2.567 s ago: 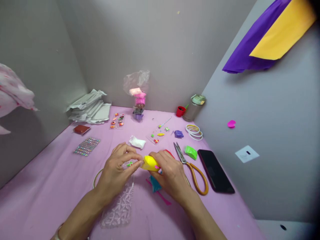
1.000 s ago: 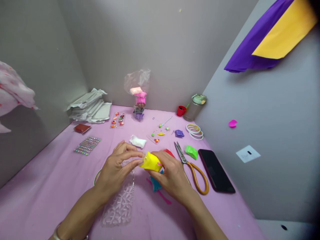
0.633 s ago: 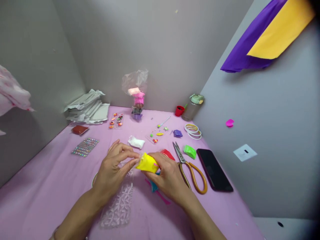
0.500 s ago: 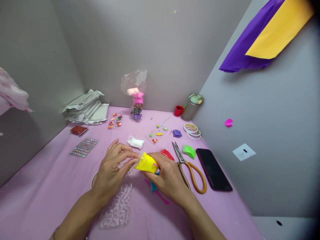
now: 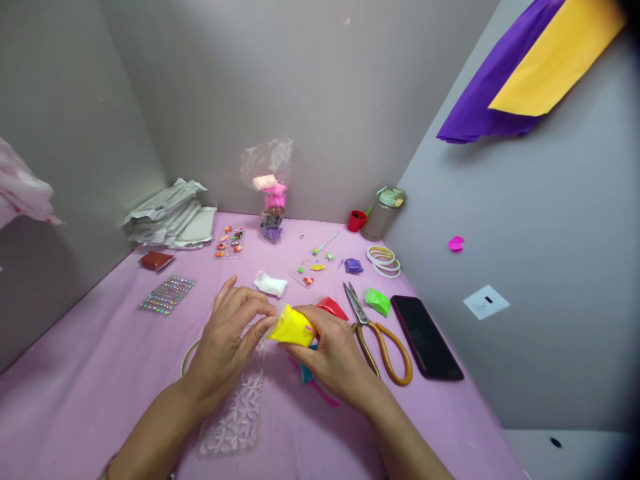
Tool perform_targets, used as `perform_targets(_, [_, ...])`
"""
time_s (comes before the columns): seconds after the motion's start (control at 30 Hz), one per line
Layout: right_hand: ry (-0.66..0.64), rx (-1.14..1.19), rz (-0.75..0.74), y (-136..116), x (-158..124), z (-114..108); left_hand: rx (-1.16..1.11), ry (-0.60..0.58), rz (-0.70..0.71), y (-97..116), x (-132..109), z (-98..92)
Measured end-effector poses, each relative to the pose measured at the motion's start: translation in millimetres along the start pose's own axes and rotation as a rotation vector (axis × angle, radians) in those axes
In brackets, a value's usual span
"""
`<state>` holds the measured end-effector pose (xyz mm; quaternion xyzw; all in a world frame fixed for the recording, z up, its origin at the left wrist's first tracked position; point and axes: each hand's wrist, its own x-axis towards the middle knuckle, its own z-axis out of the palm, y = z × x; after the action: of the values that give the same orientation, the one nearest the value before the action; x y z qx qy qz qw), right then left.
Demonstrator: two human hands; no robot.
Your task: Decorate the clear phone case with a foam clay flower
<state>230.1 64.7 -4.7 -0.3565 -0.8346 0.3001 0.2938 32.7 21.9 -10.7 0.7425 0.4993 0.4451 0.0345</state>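
A small packet of yellow modelling clay in clear wrap is held between my two hands above the table. My left hand pinches the wrap at the packet's left end between thumb and forefinger. Around the packet's right side, my right hand is closed, its thumb below. Under my right hand lie a blue packet and a pink strip, both partly covered. A clear embossed plastic sheet lies beneath my left forearm, and a pale ring peeks out beside my left wrist.
Scissors, a phone, a green packet and a red packet lie to the right. Ahead are a white packet, sticker sheets and tape rolls. A bottle stands by the back wall.
Both hands keep their grip on the yellow clay packet in nearly the same place. The whole view has shifted very slightly.
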Motion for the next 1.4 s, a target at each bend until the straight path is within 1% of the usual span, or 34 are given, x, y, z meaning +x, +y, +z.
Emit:
perform_targets(0.23, [-0.028,-0.01,-0.019,1.0,0.4,1.6,0.048,-0.064,0.034,-0.9,4.7,4.9])
perform_targets(0.37, [-0.037,-0.001,-0.032,0.1,0.6,1.7,0.008,-0.113,0.004,0.0,4.8,2.1])
perform_targets(0.53, [-0.03,0.019,-0.007,-1.0,0.9,0.1,-0.096,-0.163,-0.055,1.6,2.7,-1.4])
perform_targets(0.8, [-0.006,0.019,0.002,-0.5,1.1,-1.7,-0.172,-0.188,-0.122,2.4,2.5,-4.6])
perform_targets(1.17, [-0.039,0.021,-0.006,-1.7,0.6,-1.2,-0.143,-0.127,-0.082,0.6,1.0,1.7])
perform_targets(1.4, [-0.028,0.038,0.041,0.1,0.6,-1.7,-0.244,-0.197,-0.143,2.6,3.2,-8.3])
